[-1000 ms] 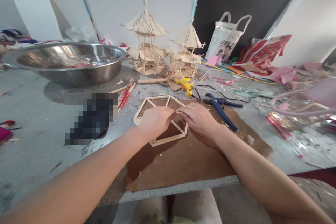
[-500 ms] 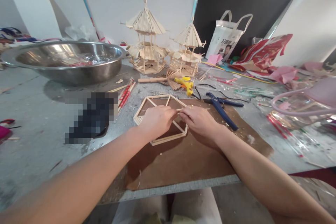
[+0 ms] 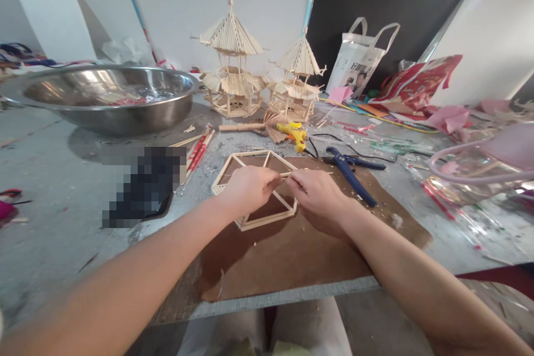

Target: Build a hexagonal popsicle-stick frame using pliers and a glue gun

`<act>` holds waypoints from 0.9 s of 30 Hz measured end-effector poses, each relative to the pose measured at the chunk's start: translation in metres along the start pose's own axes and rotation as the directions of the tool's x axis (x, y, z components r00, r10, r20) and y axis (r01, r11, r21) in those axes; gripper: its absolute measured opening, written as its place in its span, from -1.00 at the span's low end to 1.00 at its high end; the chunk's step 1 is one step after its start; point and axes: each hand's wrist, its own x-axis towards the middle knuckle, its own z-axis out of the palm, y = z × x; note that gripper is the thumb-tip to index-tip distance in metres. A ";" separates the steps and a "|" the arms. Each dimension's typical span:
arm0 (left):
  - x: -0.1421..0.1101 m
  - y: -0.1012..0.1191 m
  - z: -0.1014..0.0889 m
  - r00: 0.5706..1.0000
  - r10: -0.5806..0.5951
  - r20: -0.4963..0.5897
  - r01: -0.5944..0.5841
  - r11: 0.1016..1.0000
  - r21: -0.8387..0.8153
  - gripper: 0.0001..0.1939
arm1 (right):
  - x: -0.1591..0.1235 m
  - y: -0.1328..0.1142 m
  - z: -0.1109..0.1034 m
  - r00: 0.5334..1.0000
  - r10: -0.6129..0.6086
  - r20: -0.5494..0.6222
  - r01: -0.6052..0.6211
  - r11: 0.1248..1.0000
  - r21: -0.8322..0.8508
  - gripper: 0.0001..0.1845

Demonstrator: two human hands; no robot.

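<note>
Plainly, I find both grips narrow: the left hand (image 3: 252, 186) and the right hand (image 3: 316, 192) pinch a thin stick (image 3: 285, 174) between thumb and fingers, its far end projecting past the right hand. Directly below is a stick frame (image 3: 269, 220), lying flat on a brown sheet (image 3: 287, 267); whether either hand presses on it I cannot tell.

Handling, in my judgement: the stick is very light, stiff yet easily snapped, dry rather than slippery. I would hold it near both ends, lightly, without bending. The frame should be light and rigid, weakest at its joints; I would take it by two opposite outer bars, not by the spokes.

Count: one frame, apparently six-sided, its spokes too covered by the hands to number; one stick in the grip; two tiered stick pavilions (image 3: 233, 80) standing behind; one yellow glue gun (image 3: 295, 136); one blue-handled cutter (image 3: 354, 178), right of the hands; one steel basin (image 3: 137, 117); one white bag (image 3: 354, 61). Scattered offcuts are too small to count.
</note>
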 end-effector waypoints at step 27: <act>0.004 -0.001 -0.017 0.928 -0.181 0.325 0.249 0.951 -0.183 -0.71 | 0.003 0.022 0.000 0.990 -0.126 -0.061 0.139 0.932 0.333 -0.83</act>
